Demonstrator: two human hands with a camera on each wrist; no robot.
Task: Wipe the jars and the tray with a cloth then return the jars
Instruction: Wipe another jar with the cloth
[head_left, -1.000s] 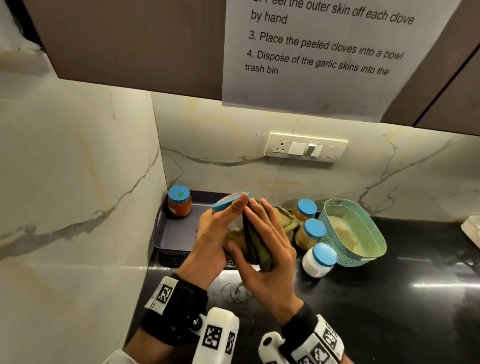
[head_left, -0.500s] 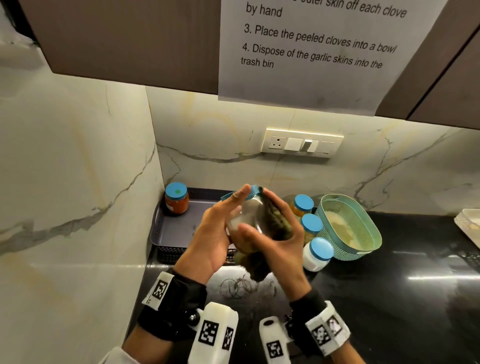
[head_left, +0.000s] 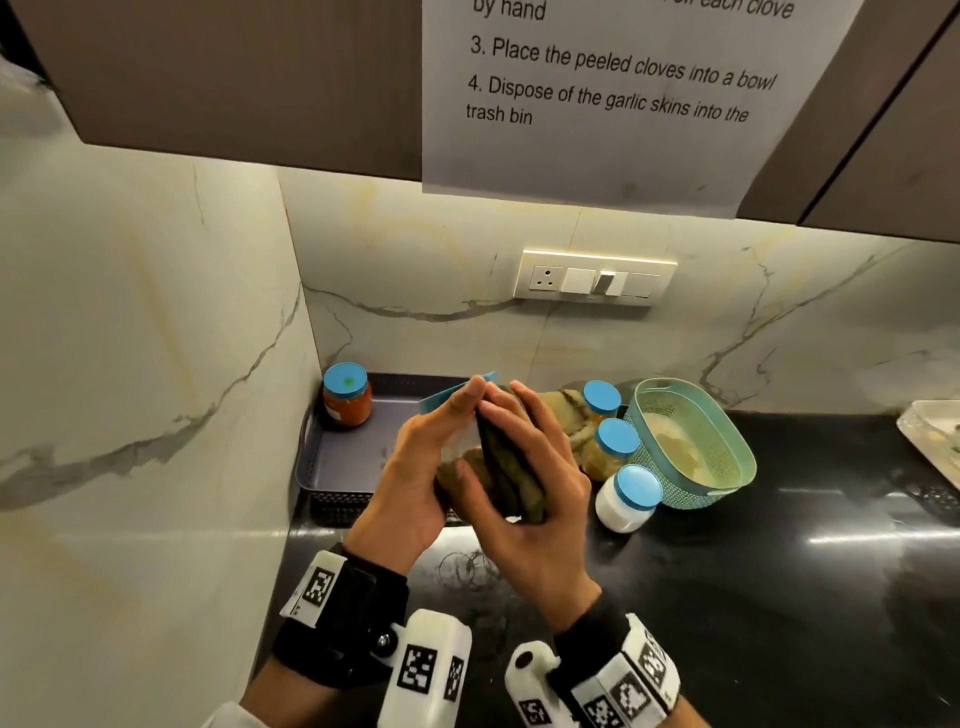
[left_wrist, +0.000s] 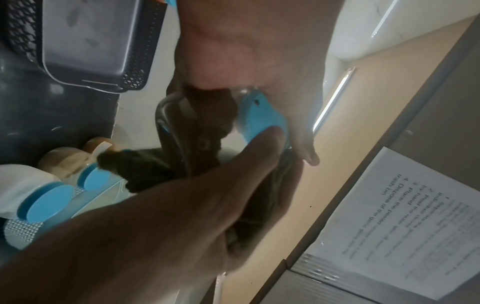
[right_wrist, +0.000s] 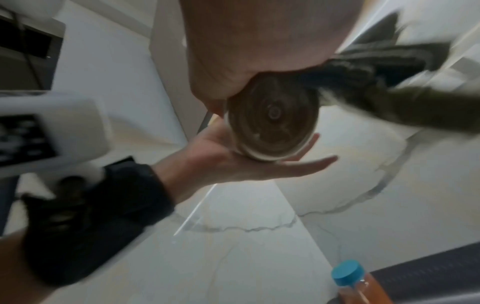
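The left hand (head_left: 415, 467) holds a clear jar (right_wrist: 272, 127) with a blue lid (left_wrist: 262, 117) in its grip, fingers laid along the jar's side and the fingertips (head_left: 475, 387) up at the lid; the jar is tilted, lid pointing away toward the wall, above the front edge of the tray (head_left: 343, 457). The right hand (head_left: 524, 499) presses a dark olive cloth (head_left: 511, 478) flat against the jar's right side, fingers stretched over the folds and thumb curled under, so it grips the cloth. Half a second ago the cloth was bunched round the jar's lower half with glass showing on top; now it has slid up and covers that side, much as it lay a second ago. An orange-filled jar (head_left: 347, 396) stands in the tray's far left corner, as before. To the right on the black table (head_left: 727, 597) three blue-lidded jars stand in a row, the nearest a white jar (head_left: 626, 499), beside a teal basket (head_left: 691, 441), all unmoved.
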